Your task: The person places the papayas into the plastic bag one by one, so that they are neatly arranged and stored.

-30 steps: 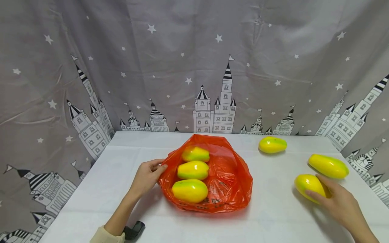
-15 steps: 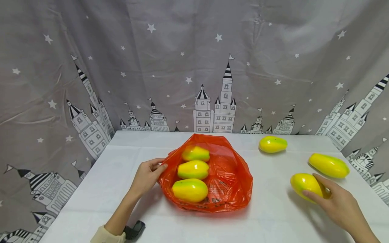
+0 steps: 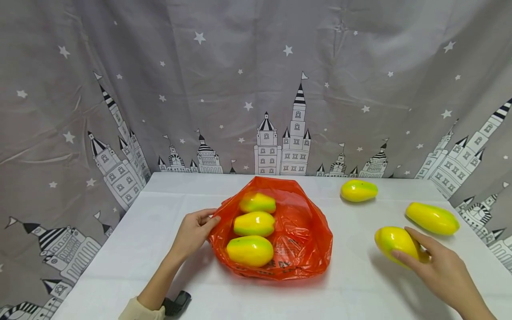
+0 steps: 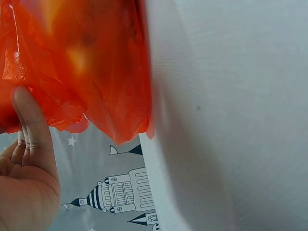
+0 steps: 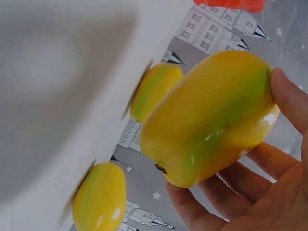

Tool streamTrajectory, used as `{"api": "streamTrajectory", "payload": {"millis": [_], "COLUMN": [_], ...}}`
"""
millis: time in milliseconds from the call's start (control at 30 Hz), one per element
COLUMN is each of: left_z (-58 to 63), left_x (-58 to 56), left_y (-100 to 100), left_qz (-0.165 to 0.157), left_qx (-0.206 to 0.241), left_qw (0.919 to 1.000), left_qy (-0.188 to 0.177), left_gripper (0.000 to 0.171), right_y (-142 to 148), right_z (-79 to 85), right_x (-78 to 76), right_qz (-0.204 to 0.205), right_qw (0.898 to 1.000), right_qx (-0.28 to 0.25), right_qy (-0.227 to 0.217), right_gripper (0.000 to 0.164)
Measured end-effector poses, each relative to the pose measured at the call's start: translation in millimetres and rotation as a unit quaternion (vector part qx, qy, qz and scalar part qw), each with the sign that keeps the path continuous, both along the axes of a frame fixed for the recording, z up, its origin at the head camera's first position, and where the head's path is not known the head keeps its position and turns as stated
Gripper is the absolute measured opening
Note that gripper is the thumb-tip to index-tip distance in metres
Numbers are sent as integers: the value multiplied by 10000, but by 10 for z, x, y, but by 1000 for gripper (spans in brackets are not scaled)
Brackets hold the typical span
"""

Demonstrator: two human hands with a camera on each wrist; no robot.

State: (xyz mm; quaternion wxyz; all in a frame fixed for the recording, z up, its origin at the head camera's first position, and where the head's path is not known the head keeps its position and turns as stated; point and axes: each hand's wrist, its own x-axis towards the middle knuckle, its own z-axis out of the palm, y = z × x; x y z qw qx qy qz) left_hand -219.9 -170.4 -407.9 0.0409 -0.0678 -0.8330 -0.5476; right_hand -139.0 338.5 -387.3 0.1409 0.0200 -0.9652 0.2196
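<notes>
My left hand pinches the left rim of a red plastic bag, whose mouth gapes toward me. Inside the bag, three yellow-green papayas lie in a row along its left side. Seen from the left wrist, the thumb presses on the red plastic. Over the right part of the table, my right hand holds another papaya above the cloth, its shadow falling below. The right wrist view shows the thumb on one end of this papaya and the fingers beneath it.
Two more papayas lie on the white table: one at the back, the other just behind my right hand. A black object sits by my left sleeve. A grey castle-print curtain hangs behind the table.
My right hand has lifted the papaya and carried it a little to the left, toward the bag. The left hand and the bag have stayed in place.
</notes>
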Motion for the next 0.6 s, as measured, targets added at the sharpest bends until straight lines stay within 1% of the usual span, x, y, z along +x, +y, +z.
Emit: {"api": "streamTrajectory", "payload": {"millis": [167,400,600], "left_z": [10,-18,-14], "left_x": [3,-12,-10], "left_y": [5,-2,-3], "left_qz": [-34,-1,-9], "left_qx": [23,-48,-73], "left_qw": [10000,9999,9999], "left_qy": [46,124,127], "left_gripper": [33,31,30], "right_y": [-69,-171,-245], "right_z": [19,42,48], "right_x": [18,20,28], "right_qz": [91,149,354], "right_qw": [9998,9996,9984], "right_qx": [-105,-254,-335], "right_qy": [140,45,303], "right_gripper": [67,68,65]}}
